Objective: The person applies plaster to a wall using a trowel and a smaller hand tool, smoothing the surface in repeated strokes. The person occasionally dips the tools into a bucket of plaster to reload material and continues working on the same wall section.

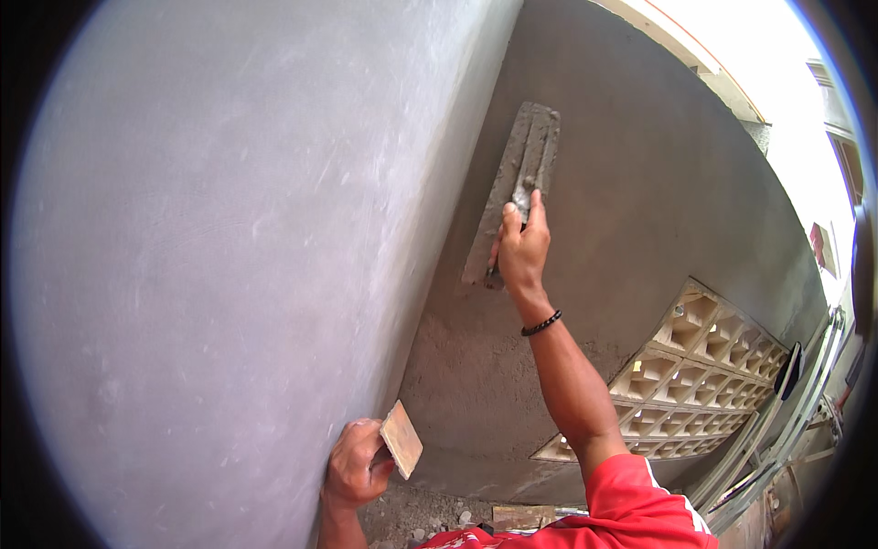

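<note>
My right hand (pixel 524 254) grips the handle of a long rectangular plastering trowel (pixel 534 137), its back crusted with grey mortar. The blade lies along the dark grey plastered wall (pixel 631 174), close to the inside corner, tilted with its upper end to the right. Lower down, my left hand (pixel 355 465) is closed round a small flat tan rectangular plate (pixel 402 441), near the lighter grey wall (pixel 210 256). How the plate is held is partly hidden by my fingers.
A panel of cream ventilation blocks (pixel 677 375) is set in the wall to the right. Long metal lengths (pixel 786 439) lean beyond it. Rubble (pixel 430 512) covers the ground at the wall's foot. The wall's top edge (pixel 709 64) borders bright daylight.
</note>
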Demonstrator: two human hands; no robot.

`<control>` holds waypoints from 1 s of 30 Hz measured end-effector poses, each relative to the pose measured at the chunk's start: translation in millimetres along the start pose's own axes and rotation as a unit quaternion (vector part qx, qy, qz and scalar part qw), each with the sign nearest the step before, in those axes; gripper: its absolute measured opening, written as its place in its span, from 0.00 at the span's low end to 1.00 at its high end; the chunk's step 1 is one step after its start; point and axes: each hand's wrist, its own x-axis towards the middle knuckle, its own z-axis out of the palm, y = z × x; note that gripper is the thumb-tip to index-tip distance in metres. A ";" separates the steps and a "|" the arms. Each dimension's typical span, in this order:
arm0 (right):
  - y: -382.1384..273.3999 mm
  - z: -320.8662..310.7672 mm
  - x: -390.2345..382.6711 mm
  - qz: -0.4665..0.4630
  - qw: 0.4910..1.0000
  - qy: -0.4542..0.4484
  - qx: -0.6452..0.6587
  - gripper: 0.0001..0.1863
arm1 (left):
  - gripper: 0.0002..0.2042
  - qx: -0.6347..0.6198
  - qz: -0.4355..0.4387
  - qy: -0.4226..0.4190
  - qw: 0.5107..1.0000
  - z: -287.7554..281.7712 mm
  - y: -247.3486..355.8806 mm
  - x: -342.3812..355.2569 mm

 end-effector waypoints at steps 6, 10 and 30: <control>-94.8 5.6 100.9 -0.101 0.995 0.021 0.004 0.36 | 0.29 0.006 0.014 -0.004 1.000 -2.1 -0.8 0.0; -95.0 28.6 109.5 -0.076 0.997 -0.001 -0.015 0.36 | 0.30 -0.008 0.000 -0.008 1.000 -3.3 1.5 -0.3; -43.6 -1.3 38.5 -0.065 0.998 0.000 0.008 0.35 | 0.29 0.019 0.014 -0.012 1.000 -5.1 0.1 2.3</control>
